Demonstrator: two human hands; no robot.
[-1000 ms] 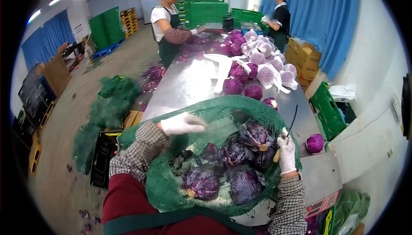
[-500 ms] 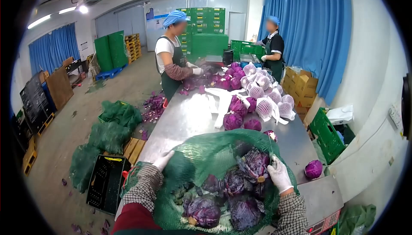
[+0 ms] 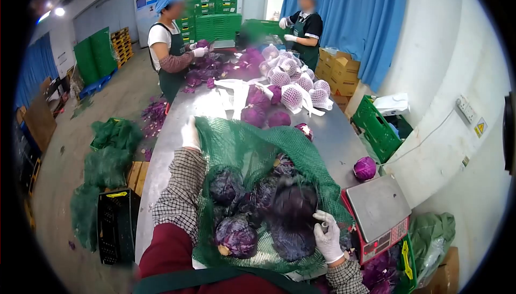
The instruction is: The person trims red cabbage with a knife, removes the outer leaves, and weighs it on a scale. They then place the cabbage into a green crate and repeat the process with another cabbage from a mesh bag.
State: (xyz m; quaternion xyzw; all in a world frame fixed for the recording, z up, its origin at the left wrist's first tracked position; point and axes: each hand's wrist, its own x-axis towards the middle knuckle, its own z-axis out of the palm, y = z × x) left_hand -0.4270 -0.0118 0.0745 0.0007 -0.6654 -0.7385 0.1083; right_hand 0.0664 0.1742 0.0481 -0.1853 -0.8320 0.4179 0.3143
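Observation:
A green mesh bag (image 3: 236, 138) lies spread in front of me on the metal table, with several dark purple cabbages (image 3: 236, 236) in its open mouth. My left hand (image 3: 191, 134), in a white glove, is closed on the bag's far left edge and holds it up. At the right side of the bag, my gloved right hand (image 3: 328, 237) has its fingers curled around a small object with a grey end, whose kind I cannot make out. That hand is close beside a blurred dark cabbage (image 3: 295, 202).
Purple cabbages (image 3: 252, 115) and net-wrapped ones (image 3: 292, 98) are piled farther up the table (image 3: 166, 154). A scale (image 3: 379, 208) and a single cabbage (image 3: 365, 169) are at right. Two co-workers (image 3: 171, 52) stand beyond. A black crate (image 3: 117, 224) is at left.
The view has turned right and down. My left hand has lifted the bag's edge. My right hand has moved lower along the bag's right side, and the cabbages inside have shifted.

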